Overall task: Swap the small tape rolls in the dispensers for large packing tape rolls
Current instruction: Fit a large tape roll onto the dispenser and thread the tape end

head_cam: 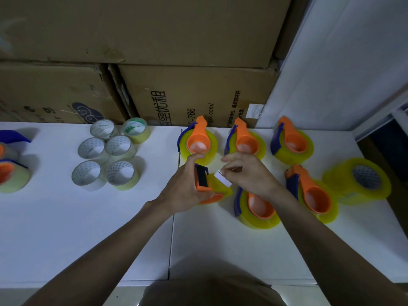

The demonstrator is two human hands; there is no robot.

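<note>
Cardboard cartons [198, 89] stood stacked behind a white table [88, 228], whose far edge met them. Near the middle of the table, the left hand [183, 191] was curled round an orange dispenser [202, 180], lifted clear of the surface, its black cutter end turned up toward the far edge and a large yellow roll [221, 186] seated in it. The right hand [249, 173] was just beside it on the right, thumb and fingers pinching the roll's loose tape end [223, 178], a pale strip running between the two hands. The strip lay just right of the cutter, so the right hand was the nearer one to draw it across; that looked to be the step in hand.

Five more loaded dispensers [295, 142] sat toward the right edge, each carrying a thick, translucent yellow roll, and a spare large roll [362, 180] lay nearest that edge. Six small rolls [110, 151], thin and pale, clustered left of centre by the far edge. Two dispensers at the left edge [8, 171] appeared to hold small rolls, probably awaiting their swap.
</note>
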